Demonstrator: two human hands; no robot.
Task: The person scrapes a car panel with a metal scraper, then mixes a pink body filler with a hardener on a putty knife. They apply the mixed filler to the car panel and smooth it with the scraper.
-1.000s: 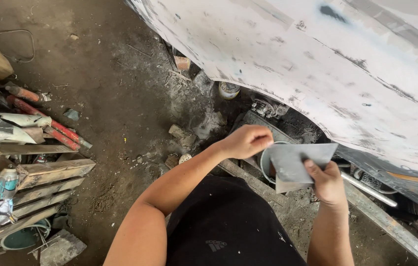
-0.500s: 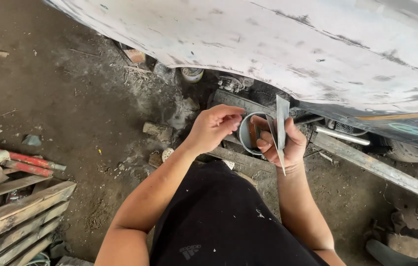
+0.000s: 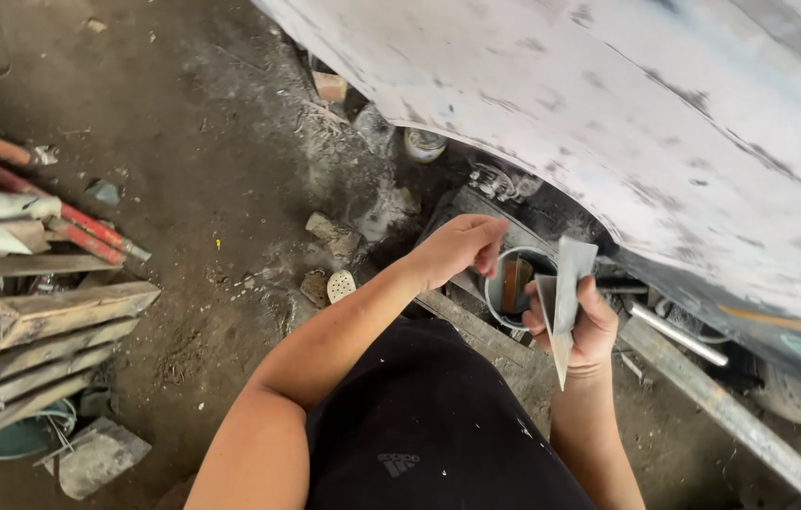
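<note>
The right hand (image 3: 589,321) holds one thin grey sheet (image 3: 563,300), folded and stiff, with sharp straight edges; its lower corner points down past the wrist. The fingers are closed around the fold, so this hand is narrow and gripping. The left hand (image 3: 457,247) is half closed, fingers curled downward, and it hovers over the rim of one small round tin (image 3: 514,283). I cannot tell if the fingertips touch the rim or hold something. The tin looks like metal, with a pale rim and a brown thing inside it, and it stands on the dirt floor (image 3: 211,189) just under the lower edge of the car body panel (image 3: 608,123).

The panel is large, curved and matte, whitish grey with dark scratches and rubbed spots. Its lower edge runs diagonally from the top middle to the right side, and the two hands are just beside this edge.

The floor is dark, dusty and rough. A long flat metal bar (image 3: 702,397) lies on it at the right. At the left edge are a stack of rough wooden planks (image 3: 60,326) and two red tubes (image 3: 70,227). Between the planks and the person's left arm the floor has small stones only.
</note>
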